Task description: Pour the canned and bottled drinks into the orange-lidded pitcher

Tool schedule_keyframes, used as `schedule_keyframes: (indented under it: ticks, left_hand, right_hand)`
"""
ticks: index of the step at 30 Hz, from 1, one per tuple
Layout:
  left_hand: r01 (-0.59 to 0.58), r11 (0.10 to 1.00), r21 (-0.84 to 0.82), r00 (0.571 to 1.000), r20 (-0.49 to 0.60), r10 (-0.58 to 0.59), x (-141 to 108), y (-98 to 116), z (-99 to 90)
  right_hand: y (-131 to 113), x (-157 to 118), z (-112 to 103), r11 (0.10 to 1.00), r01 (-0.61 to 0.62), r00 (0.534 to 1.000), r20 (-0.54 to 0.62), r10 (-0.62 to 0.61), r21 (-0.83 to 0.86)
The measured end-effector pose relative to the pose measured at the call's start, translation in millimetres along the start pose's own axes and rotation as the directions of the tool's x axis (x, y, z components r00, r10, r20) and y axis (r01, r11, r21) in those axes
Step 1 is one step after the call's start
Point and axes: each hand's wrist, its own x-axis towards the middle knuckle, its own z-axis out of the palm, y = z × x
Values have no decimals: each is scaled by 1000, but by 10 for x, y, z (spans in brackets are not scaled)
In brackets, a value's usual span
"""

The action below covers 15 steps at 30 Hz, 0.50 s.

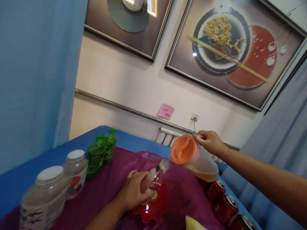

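My left hand [135,191] is wrapped round a clear bottle [155,179] with a red and white label, its open mouth tilted up to the right, above a red scalloped dish [153,212]. My right hand [209,142] grips a translucent pitcher [201,164] with an orange lid [183,149]. The pitcher lies tilted with its lid toward the bottle's mouth, and some yellowish liquid shows inside it. A thin stream seems to run between lid and bottle mouth, though it is too faint to be sure.
White-lidded jars [75,174] and green bottles [97,156] stand at the left on a purple sheet [100,198]. Several red cans [226,207] line the right side. A yellow item [194,224] lies at the front edge. Behind are a wall rail [124,107] and blue curtains [35,70].
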Motion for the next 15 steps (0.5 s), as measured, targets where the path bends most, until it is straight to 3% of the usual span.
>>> schedule_keyframes:
  ticks: [15]
  left_hand:
    - [-6, 1000, 0, 1000, -7, 6, -4, 5, -6]
  right_hand:
    - [49, -16, -8, 1000, 17, 1000, -9, -17, 5]
